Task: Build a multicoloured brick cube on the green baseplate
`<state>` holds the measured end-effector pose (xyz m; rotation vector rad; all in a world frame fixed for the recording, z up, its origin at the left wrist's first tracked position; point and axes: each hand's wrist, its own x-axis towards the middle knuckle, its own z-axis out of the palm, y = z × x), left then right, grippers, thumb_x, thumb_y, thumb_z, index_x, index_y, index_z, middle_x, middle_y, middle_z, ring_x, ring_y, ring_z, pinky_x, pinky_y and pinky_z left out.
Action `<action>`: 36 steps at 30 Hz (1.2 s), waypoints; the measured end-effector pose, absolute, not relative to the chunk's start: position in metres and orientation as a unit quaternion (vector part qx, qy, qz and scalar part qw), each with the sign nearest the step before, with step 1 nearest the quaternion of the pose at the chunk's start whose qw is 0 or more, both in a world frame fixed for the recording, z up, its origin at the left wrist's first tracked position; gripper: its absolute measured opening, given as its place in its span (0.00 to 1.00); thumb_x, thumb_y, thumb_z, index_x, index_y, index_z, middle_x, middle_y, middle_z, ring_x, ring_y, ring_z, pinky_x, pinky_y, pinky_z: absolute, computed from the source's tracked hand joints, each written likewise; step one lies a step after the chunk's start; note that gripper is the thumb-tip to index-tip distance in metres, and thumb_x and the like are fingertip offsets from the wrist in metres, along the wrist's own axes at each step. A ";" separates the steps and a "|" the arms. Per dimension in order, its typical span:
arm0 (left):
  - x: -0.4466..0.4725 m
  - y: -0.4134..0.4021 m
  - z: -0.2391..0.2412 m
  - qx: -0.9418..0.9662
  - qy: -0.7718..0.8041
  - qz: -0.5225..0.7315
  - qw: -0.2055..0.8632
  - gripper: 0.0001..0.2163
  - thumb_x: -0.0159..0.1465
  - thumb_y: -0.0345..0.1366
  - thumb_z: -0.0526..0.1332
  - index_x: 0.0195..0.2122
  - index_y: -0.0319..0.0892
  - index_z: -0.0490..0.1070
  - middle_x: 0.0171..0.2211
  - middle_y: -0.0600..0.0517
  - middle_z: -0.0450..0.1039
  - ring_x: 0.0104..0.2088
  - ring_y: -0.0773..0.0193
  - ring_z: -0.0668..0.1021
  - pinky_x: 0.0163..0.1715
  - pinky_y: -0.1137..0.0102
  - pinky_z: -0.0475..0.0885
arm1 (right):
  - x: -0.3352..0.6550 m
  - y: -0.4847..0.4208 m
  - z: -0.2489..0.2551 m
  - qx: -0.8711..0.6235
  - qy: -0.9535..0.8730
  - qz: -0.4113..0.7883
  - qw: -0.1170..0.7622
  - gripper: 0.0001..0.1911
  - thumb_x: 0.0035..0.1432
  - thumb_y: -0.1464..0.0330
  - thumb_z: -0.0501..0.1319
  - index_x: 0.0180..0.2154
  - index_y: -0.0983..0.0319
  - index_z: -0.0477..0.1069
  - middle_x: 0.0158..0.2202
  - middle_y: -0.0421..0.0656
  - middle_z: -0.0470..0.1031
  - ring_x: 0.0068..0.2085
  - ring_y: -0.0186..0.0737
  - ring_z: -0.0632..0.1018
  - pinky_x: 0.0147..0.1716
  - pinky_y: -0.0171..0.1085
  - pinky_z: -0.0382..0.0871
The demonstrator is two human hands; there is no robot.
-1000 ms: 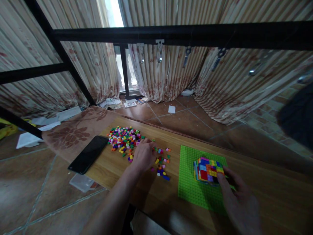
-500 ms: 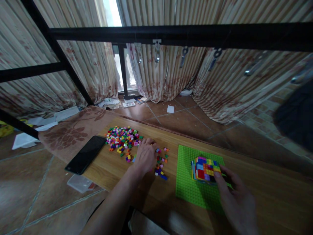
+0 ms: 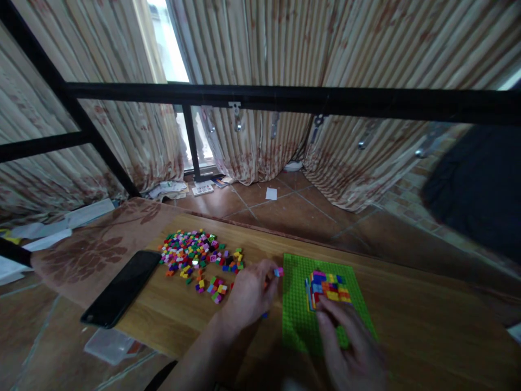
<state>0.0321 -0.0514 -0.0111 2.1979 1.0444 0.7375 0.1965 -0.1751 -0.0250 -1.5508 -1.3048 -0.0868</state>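
Note:
My left hand [image 3: 252, 290] is low over the table with its fingers curled. A pink and blue toy brick [image 3: 278, 272] shows at its fingertips; whether it is gripped or only touched is unclear. Other loose bricks lie partly hidden under this hand. At the near side of a stacked block of multicoloured bricks [image 3: 330, 286] is my right hand [image 3: 352, 339], thumb and index finger close together. Anything between those fingertips is too small to make out. The block stands on a green studded baseplate [image 3: 295, 326].
A large pile of small coloured bricks [image 3: 187, 247] lies left on the wooden table [image 3: 171, 309], with smaller clusters [image 3: 217, 289] beside it. A black phone [image 3: 122, 288] rests at the table's left end. Behind stand a black metal rail [image 3: 260, 98] and curtains [image 3: 252, 49].
My left hand has moved right, away from the pile and closer to the baseplate. My right hand has shifted from the block's right side to its near side. The camera view has turned.

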 end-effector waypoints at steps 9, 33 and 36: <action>0.049 -0.080 0.002 0.759 0.273 0.314 0.501 0.04 0.63 0.31 0.59 0.35 0.42 0.74 0.31 0.52 0.75 0.34 0.65 0.76 0.37 0.73 0.70 | 0.191 -0.157 -0.040 -0.640 -0.561 0.068 0.521 0.11 0.63 0.62 0.60 0.43 0.56 0.79 0.40 0.45 0.83 0.40 0.43 0.83 0.38 0.37 0.79; 0.078 -0.090 -0.008 0.479 0.304 0.441 0.695 0.09 0.55 0.39 0.70 0.26 0.39 0.76 0.21 0.54 0.75 0.23 0.68 0.75 0.27 0.73 0.72 | 0.167 -0.156 -0.030 -0.599 -0.389 0.223 0.664 0.08 0.60 0.63 0.63 0.39 0.59 0.79 0.36 0.43 0.81 0.34 0.39 0.80 0.35 0.37 0.76; 0.076 -0.090 -0.007 0.492 0.304 0.453 0.678 0.08 0.56 0.38 0.69 0.26 0.39 0.76 0.21 0.54 0.75 0.23 0.68 0.75 0.27 0.74 0.72 | 0.166 -0.156 -0.033 -0.599 -0.395 0.203 0.666 0.08 0.61 0.64 0.63 0.38 0.59 0.79 0.34 0.42 0.80 0.33 0.38 0.80 0.35 0.36 0.76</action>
